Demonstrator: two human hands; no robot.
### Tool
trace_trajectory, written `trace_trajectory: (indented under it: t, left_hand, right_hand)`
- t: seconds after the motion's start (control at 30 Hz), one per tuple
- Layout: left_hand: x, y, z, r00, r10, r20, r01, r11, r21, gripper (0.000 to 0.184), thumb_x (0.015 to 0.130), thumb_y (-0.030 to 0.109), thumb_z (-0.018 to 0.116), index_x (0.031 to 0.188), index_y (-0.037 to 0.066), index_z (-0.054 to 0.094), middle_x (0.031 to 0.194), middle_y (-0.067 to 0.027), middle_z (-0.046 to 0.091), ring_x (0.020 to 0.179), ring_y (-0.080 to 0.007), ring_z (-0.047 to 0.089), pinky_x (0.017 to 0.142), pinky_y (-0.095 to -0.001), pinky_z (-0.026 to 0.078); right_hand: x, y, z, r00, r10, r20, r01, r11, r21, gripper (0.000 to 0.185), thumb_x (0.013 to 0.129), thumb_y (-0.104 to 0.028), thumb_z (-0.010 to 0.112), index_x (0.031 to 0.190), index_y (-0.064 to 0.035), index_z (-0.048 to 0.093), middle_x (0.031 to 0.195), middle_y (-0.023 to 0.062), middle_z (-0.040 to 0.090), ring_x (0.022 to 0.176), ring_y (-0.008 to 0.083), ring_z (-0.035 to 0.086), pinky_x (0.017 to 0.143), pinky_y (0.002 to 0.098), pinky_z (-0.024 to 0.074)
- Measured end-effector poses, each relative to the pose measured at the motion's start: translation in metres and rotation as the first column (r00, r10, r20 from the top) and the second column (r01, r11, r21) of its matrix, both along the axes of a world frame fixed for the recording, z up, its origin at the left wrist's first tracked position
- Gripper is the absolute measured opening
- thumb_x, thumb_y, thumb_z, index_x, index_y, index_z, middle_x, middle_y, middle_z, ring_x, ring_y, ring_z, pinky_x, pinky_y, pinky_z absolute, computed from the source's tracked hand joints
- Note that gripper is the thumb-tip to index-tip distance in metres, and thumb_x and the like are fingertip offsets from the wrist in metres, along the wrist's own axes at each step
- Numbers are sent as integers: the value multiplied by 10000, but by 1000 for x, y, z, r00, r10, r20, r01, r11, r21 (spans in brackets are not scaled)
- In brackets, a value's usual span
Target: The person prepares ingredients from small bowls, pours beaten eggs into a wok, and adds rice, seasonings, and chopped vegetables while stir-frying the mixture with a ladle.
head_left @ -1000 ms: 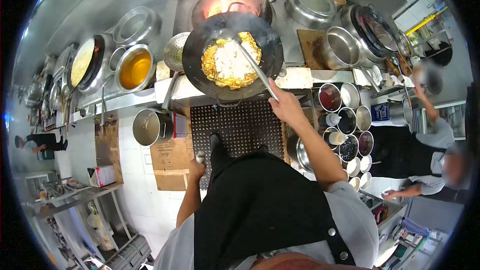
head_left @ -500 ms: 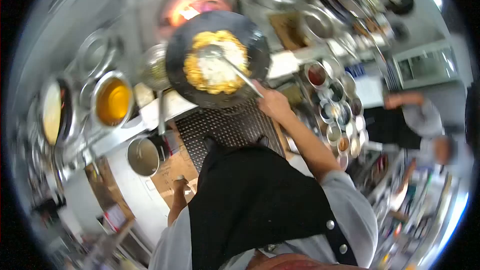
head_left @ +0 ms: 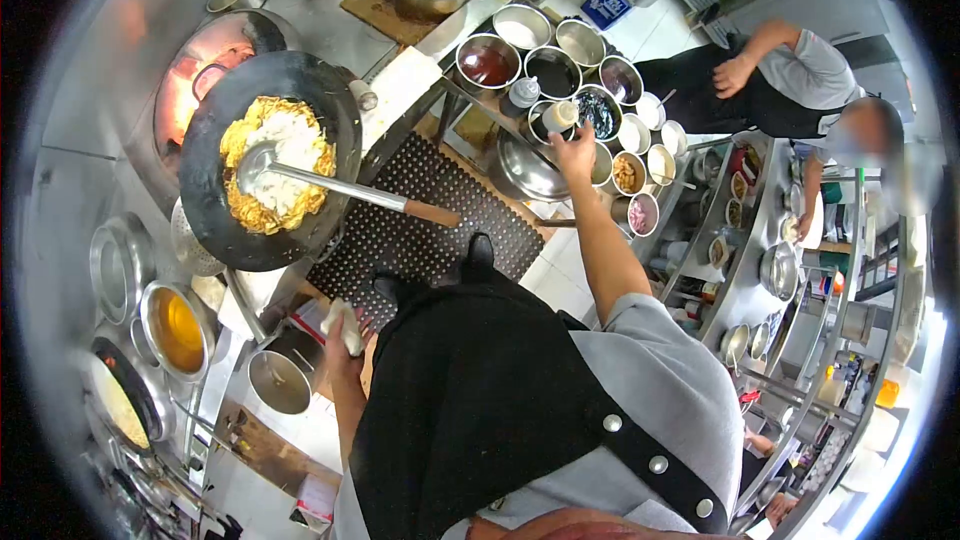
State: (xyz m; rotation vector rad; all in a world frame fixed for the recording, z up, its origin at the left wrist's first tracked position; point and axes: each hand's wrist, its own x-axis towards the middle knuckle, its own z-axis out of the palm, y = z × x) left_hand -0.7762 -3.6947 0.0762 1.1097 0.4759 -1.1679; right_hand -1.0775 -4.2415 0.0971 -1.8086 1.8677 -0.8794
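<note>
My right hand reaches over the cluster of seasoning pots, its fingers around a small pale-topped bottle. Beside that bottle stands a clear squeeze bottle. Low on the left, my left hand is closed on a bunched white cloth. A black wok holds yellow scrambled egg with white rice on top. Lying in it is a steel ladle, its bowl in the food and its wooden handle sticking out over the wok's rim; neither hand touches it.
The lit burner glows behind the wok. Left of it are a bowl of orange oil and a strainer. A perforated black mat covers the floor. Another person stands at the right, near a metal shelf.
My right hand has let go of the ladle, moved right to the seasoning pots and taken hold of a bottle. The view has turned right, and the ladle now lies in the wok.
</note>
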Motion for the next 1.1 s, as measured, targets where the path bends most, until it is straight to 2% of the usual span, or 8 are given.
trace_trajectory:
  t: [0.2,0.33,0.47,0.6,0.67,0.8,0.87,1.1]
  left_hand:
    - [-34,-150,91,992,-102,73,123,895,-429,578,1017,369,542,1513,110,400,1505,-144,490,1307,-357,529,1030,-534,487]
    - [-41,-222,100,991,130,33,-112,938,-327,524,1007,418,512,1462,163,461,1528,-135,471,1367,-388,461,1119,-553,377]
    - [-39,-254,138,966,191,173,-106,906,-410,450,992,380,563,1374,145,522,1124,-94,670,1004,-328,651,903,-478,518]
    - [-22,-225,178,779,188,598,-207,978,-38,280,879,192,712,1098,25,668,950,-91,694,737,-179,670,651,-314,538]
    - [-9,-184,197,773,167,612,-195,981,-21,277,863,181,723,1078,13,675,906,-85,691,705,-172,658,619,-313,526]
    - [1,-110,248,762,46,646,-143,985,98,283,785,80,749,1044,-19,695,896,-62,701,761,-149,652,680,-303,502]
    - [3,-77,273,725,-4,688,-120,984,132,368,770,58,741,1125,-27,690,966,-72,720,834,-160,652,776,-313,510]
    - [43,15,288,628,-188,755,31,976,217,400,774,29,737,1167,-30,692,1004,-74,729,898,-146,655,835,-299,511]
  right_hand:
    - [29,-26,9,996,80,-50,-75,993,89,745,680,-365,896,1269,-103,523,1194,171,680,1105,412,644,933,493,501]
    - [40,-30,11,996,82,35,-85,992,98,716,692,-356,885,1254,-104,520,1178,195,679,1109,424,639,927,503,502]
    - [36,-36,4,973,123,197,-114,992,-58,638,715,-333,871,1194,-64,547,1113,209,684,1045,415,662,921,488,508]
    - [39,-33,52,891,396,220,-341,906,-250,591,732,-247,864,1212,-39,590,1093,187,676,1012,374,668,885,442,519]
    - [63,-17,113,800,599,-9,-561,744,-362,647,737,-263,852,1275,-33,576,1111,193,665,1016,395,660,869,463,529]
    - [143,28,189,368,844,-390,-923,381,-47,687,743,-421,830,1281,-68,592,1144,201,667,999,393,692,865,471,558]
    - [191,67,231,187,867,-461,-915,325,240,639,744,-431,823,1208,-39,625,1144,195,684,1013,369,698,872,452,565]
    - [327,150,224,-132,783,-607,-887,180,426,530,748,-399,809,1109,-33,682,1094,187,723,1037,344,699,907,457,554]
